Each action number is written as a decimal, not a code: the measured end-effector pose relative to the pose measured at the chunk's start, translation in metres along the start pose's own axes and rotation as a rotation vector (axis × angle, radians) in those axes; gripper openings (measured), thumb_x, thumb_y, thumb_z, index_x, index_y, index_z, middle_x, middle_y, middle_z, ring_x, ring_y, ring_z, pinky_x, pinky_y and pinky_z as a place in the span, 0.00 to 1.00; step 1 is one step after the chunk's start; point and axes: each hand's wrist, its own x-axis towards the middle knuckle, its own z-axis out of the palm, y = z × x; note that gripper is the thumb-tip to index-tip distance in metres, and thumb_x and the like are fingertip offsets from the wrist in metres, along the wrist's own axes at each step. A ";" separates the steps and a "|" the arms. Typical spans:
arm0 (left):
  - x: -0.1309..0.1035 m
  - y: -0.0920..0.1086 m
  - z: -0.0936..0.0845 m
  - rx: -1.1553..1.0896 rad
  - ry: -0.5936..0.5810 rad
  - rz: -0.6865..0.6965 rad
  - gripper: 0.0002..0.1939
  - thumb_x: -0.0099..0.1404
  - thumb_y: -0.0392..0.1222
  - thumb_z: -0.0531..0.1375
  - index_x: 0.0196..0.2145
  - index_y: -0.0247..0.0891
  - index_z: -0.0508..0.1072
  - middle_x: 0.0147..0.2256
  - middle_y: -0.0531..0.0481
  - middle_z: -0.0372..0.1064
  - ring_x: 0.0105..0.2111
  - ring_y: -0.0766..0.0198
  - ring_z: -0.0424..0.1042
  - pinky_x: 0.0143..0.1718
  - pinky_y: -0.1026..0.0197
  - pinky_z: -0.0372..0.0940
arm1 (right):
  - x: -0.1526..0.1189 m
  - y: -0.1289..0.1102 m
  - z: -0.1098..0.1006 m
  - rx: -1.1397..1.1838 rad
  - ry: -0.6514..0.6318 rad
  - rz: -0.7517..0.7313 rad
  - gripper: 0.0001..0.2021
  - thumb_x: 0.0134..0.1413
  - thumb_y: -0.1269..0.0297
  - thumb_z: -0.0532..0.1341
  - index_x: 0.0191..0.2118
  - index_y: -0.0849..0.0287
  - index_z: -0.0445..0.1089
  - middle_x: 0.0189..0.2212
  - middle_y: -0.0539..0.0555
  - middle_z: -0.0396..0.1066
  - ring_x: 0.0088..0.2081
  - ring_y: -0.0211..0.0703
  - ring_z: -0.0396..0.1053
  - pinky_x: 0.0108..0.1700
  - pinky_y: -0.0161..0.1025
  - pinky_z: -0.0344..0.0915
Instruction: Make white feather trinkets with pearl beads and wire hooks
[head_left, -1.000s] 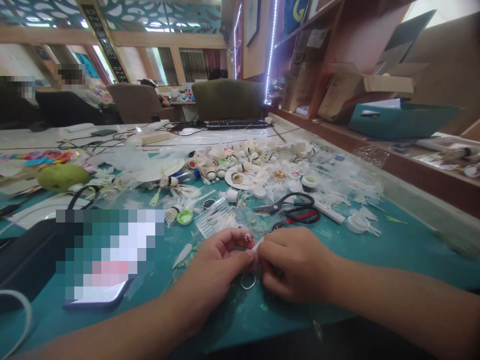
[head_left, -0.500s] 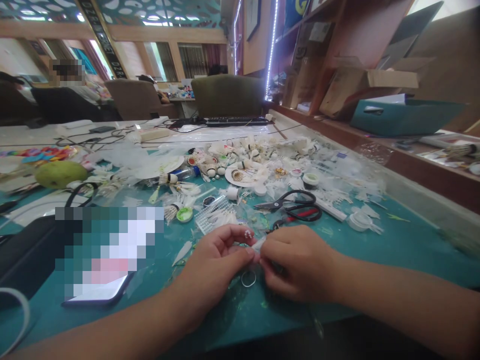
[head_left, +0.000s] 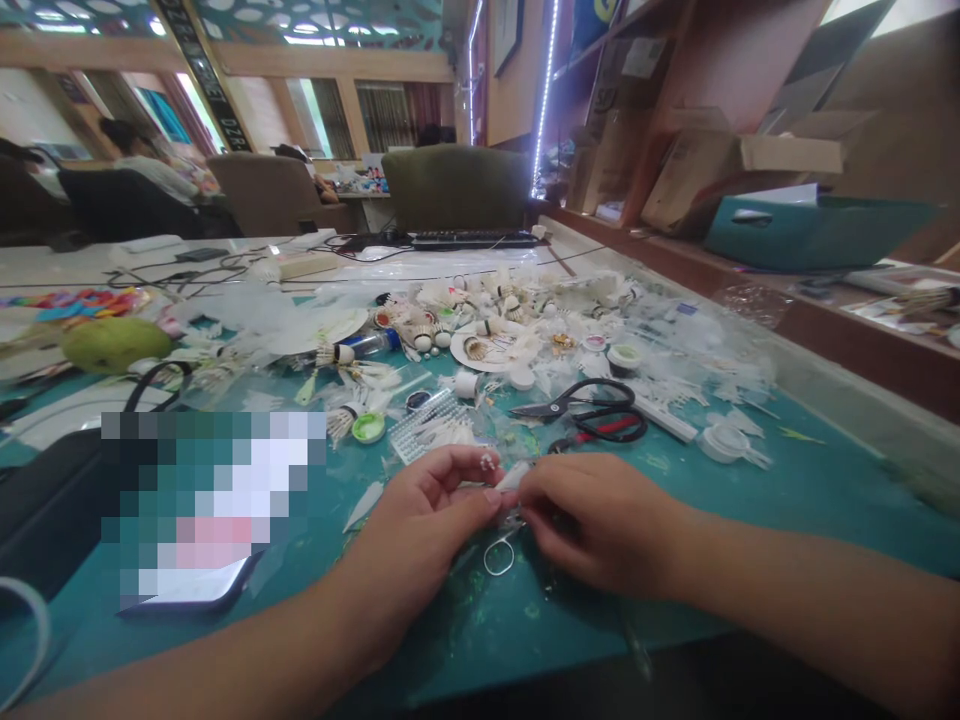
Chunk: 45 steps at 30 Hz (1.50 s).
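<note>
Over the green mat, near its front edge, my two hands meet. My left hand is closed in a pinch on a small white piece, with a small white beaded cluster at its index fingertip. My right hand has its fingers closed at the other side of the white piece; its fingertips are partly hidden. A thin ring shows just below the fingertips. Black-handled scissors lie beyond my right hand, and a sheet of clear beads lies beyond my left.
Shuttlecocks, feathers and small tubs, one with green contents, are spread over the mat. A phone and black case lie at left, a green fruit behind. A teal bin stands at right. A person sits in the background.
My hands have barely moved; slightly more of the white piece shows between them. The view has shifted a little.
</note>
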 end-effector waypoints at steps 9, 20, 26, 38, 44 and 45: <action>0.000 0.002 -0.002 0.033 0.016 -0.015 0.17 0.53 0.41 0.75 0.40 0.39 0.78 0.38 0.51 0.79 0.38 0.62 0.77 0.42 0.61 0.69 | -0.001 0.003 -0.001 0.078 -0.012 0.023 0.10 0.57 0.76 0.56 0.39 0.62 0.74 0.29 0.54 0.77 0.29 0.41 0.71 0.33 0.36 0.63; -0.001 0.000 -0.001 0.041 -0.021 0.000 0.15 0.55 0.38 0.75 0.39 0.39 0.78 0.35 0.53 0.78 0.35 0.67 0.74 0.37 0.66 0.67 | 0.000 0.002 0.000 0.051 -0.034 0.050 0.04 0.58 0.72 0.61 0.32 0.60 0.72 0.25 0.50 0.74 0.25 0.37 0.66 0.28 0.34 0.56; 0.000 0.003 0.001 0.037 -0.040 -0.026 0.16 0.53 0.40 0.74 0.38 0.38 0.77 0.33 0.53 0.78 0.33 0.67 0.74 0.34 0.66 0.66 | 0.001 0.003 0.000 -0.020 -0.031 0.045 0.05 0.59 0.71 0.63 0.32 0.59 0.72 0.24 0.49 0.73 0.25 0.37 0.66 0.28 0.35 0.55; -0.001 0.002 -0.001 0.067 0.012 -0.045 0.15 0.54 0.38 0.74 0.40 0.38 0.78 0.33 0.53 0.78 0.32 0.67 0.74 0.31 0.67 0.65 | -0.001 0.005 0.003 -0.127 0.060 0.035 0.12 0.60 0.66 0.64 0.26 0.56 0.65 0.21 0.46 0.68 0.22 0.37 0.60 0.25 0.37 0.47; -0.001 0.002 -0.001 0.041 -0.014 -0.033 0.12 0.58 0.36 0.73 0.39 0.39 0.78 0.33 0.54 0.77 0.32 0.68 0.75 0.33 0.67 0.65 | -0.002 0.010 0.003 -0.141 0.118 -0.039 0.13 0.66 0.64 0.60 0.28 0.54 0.61 0.26 0.49 0.72 0.25 0.39 0.67 0.25 0.37 0.51; -0.001 0.002 -0.001 0.039 -0.015 -0.034 0.12 0.58 0.36 0.73 0.39 0.39 0.78 0.33 0.54 0.77 0.32 0.67 0.75 0.33 0.67 0.65 | -0.002 0.011 0.003 -0.143 0.132 -0.058 0.12 0.67 0.65 0.60 0.29 0.54 0.62 0.27 0.50 0.73 0.26 0.39 0.69 0.25 0.37 0.52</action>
